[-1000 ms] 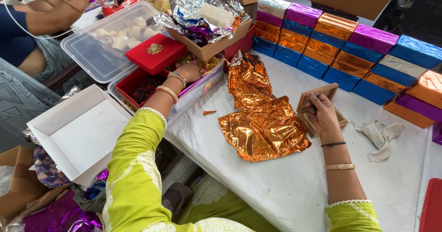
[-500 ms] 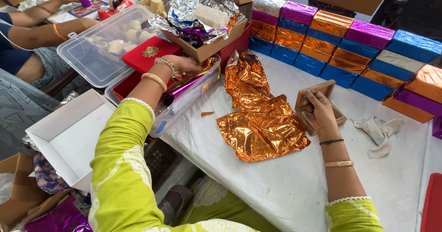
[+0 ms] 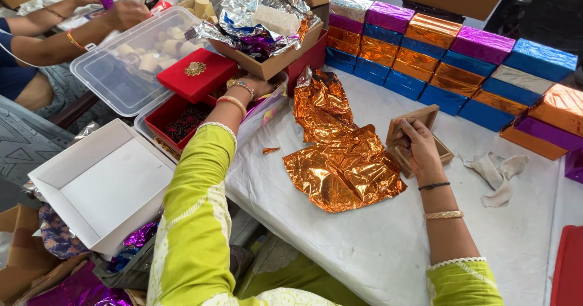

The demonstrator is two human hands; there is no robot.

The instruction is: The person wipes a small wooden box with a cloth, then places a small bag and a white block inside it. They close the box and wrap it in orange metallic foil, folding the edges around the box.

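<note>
My left hand (image 3: 250, 87) reaches out to the left, fingers down among things just past a red box lid (image 3: 197, 75) with a gold ornament; what it grips is hidden. My right hand (image 3: 416, 143) rests on the white table and holds a small open wooden box (image 3: 419, 122). Between my arms lies a crumpled sheet of orange foil (image 3: 340, 154). A clear plastic tub (image 3: 267, 114) holding a red tray (image 3: 176, 117) sits under my left wrist.
Stacked foil-wrapped boxes (image 3: 461, 63) in orange, blue, purple and silver line the far table edge. A cardboard box of foil scraps (image 3: 267, 26) stands behind. An open white box (image 3: 100, 187) sits low left. Another person's hands (image 3: 115, 8) work far left. Cloth scraps (image 3: 498, 172) lie right.
My left hand has stretched a little further over the red lid toward the cardboard box. The other person's arms have shifted left. My right hand stays on the wooden box.
</note>
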